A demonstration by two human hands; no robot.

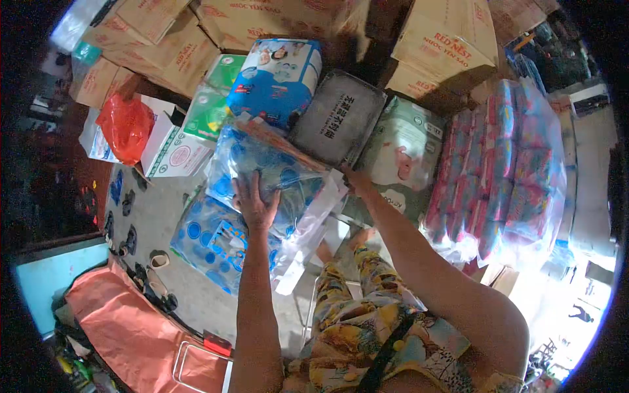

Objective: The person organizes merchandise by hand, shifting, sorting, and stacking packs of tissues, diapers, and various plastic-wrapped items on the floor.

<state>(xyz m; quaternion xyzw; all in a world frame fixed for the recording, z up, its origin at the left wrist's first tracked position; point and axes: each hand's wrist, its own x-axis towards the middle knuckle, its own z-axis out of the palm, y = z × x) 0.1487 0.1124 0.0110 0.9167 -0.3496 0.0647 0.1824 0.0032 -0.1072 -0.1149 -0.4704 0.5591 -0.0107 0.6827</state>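
Observation:
My left hand (255, 200) lies flat with fingers spread on a clear plastic package with blue round spots (288, 173). A similar blue-dotted package (203, 226) sits under and beside it, lower left. My right hand (356, 181) is at the upper package's right corner, fingers closed on the edge of its plastic; the fingertips are small and partly hidden. Just beyond lies a dark grey package with printed characters (339, 116). A green-and-white diaper pack (401, 160) stands right beside my right hand. Behind my left hand is a blue diaper pack (275, 82).
Cardboard cartons (449, 46) are stacked along the back. A tall bundle of pink-and-blue packs (501, 170) stands at right. At left are a red plastic bag (126, 128), an open white box (177, 147) and shoes (157, 285) on the floor. An orange sheet (124, 321) lies lower left.

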